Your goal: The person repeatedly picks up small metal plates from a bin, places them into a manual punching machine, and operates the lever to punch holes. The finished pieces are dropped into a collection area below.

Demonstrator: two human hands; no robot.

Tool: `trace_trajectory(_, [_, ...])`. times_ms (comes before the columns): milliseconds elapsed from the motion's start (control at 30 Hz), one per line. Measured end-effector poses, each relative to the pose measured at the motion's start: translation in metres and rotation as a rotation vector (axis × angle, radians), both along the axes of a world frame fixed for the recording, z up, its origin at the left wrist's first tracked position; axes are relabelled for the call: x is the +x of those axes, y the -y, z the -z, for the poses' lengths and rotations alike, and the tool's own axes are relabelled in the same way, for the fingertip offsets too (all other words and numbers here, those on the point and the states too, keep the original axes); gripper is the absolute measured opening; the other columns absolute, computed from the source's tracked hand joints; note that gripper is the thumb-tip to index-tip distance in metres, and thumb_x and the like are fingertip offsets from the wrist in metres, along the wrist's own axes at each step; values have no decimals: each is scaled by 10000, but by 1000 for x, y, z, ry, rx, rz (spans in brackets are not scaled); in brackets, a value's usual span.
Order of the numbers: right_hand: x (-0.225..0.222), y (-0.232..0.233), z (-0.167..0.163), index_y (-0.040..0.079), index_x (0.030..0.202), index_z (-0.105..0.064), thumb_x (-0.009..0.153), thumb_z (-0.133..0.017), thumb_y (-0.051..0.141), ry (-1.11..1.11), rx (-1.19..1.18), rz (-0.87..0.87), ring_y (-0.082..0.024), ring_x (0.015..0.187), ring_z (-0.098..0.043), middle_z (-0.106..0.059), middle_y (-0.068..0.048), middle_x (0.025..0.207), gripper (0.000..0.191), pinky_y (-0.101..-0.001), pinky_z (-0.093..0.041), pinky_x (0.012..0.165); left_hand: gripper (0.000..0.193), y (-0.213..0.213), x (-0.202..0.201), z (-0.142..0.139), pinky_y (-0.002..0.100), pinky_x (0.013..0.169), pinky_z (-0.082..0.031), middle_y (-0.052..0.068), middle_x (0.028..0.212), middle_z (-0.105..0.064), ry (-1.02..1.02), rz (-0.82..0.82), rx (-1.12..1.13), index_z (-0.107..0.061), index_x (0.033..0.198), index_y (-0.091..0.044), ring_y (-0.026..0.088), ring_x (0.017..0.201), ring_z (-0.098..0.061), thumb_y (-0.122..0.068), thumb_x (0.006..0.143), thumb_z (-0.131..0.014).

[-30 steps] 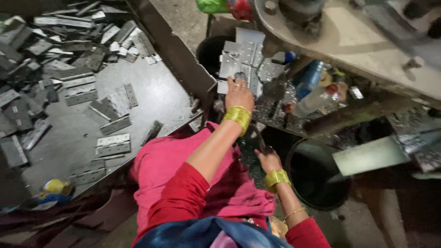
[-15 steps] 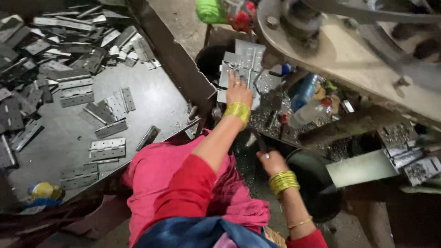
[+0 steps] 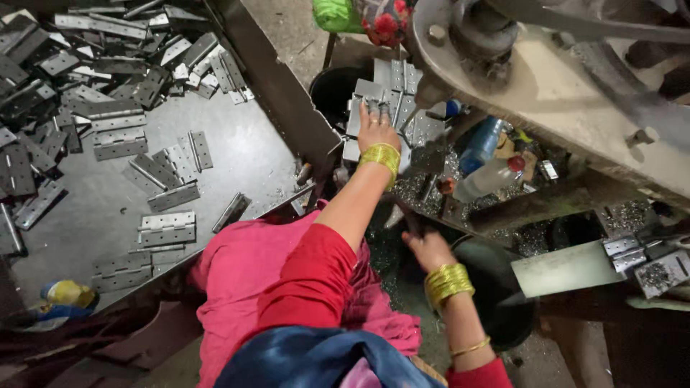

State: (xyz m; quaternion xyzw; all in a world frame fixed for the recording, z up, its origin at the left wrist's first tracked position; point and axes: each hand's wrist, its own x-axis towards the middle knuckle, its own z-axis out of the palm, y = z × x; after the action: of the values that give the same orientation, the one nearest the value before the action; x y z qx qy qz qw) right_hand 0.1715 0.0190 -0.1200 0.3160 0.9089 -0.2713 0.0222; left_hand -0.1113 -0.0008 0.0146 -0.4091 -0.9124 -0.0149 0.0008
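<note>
My left hand (image 3: 376, 128), with yellow bangles on the wrist, reaches forward and rests on a pile of grey metal hinge plates (image 3: 402, 90) stacked over a black bucket (image 3: 332, 86). Its fingers curl over the top plate. My right hand (image 3: 425, 248), also bangled, is lower and closer to me. It closes around a thin dark handle (image 3: 407, 215) beside a black round tub (image 3: 496, 287). A pink cloth (image 3: 244, 280) covers my lap.
A metal tray (image 3: 237, 154) on the left holds several loose hinge plates (image 3: 167, 228). A large machine body (image 3: 553, 86) overhangs the upper right. Plastic bottles (image 3: 480, 144), metal shavings (image 3: 413, 187) and more plates (image 3: 650, 262) lie under it.
My left hand stays on the hinge pile, fingers pushed a little further over it. My right hand has dropped slightly toward me, still on the dark handle.
</note>
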Motion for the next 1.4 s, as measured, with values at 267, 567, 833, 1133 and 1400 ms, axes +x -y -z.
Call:
trace_trajectory(267, [7,31,36,12,1134,-659,883,-685,482,-63,-13,215,-480,1059,-645,-696,-282,1086,533,-529,-518,893,499,-9,-6,2,617,1181,89,70,1637,-292,-7,35,17,-540,1437,-111,337,1522,-214,-254,995,-357])
trace_trajectory(567, [-2,33,-11,1,1116,-688,937,-638,536,63,131,245,-469,1098,-647,-690,-284,1143,566,-517,-518,941,501,1,-10,-9,587,1244,83,47,1712,-217,67,64,-74,-509,1506,-134,270,1590,-178,-249,1044,-351])
trace_trajectory(833, [-44,37,-159,-22,1185,-612,912,-716,333,-633,222,400,-446,1039,-643,-681,-253,1108,459,-501,-487,901,360,95,33,30,569,1223,-258,147,1453,-523,-356,388,403,-619,1285,-59,294,1375,-496,-160,953,-520])
trace_trajectory(1133, [-39,53,-180,49,1116,-682,947,-707,282,-645,210,381,-384,1015,-703,-743,-186,1064,289,-453,-529,875,249,36,64,-7,420,864,-490,103,1088,-672,-279,317,777,-669,1093,-75,276,1033,-647,-175,880,-589])
trace_trajectory(1400, [-34,57,-164,111,1329,-618,881,-681,443,-283,95,394,-417,1074,-678,-735,-205,1144,561,-497,-513,916,319,73,66,21,463,951,-390,108,1454,-553,-185,134,358,-768,1047,-59,279,1256,-500,-242,896,-556])
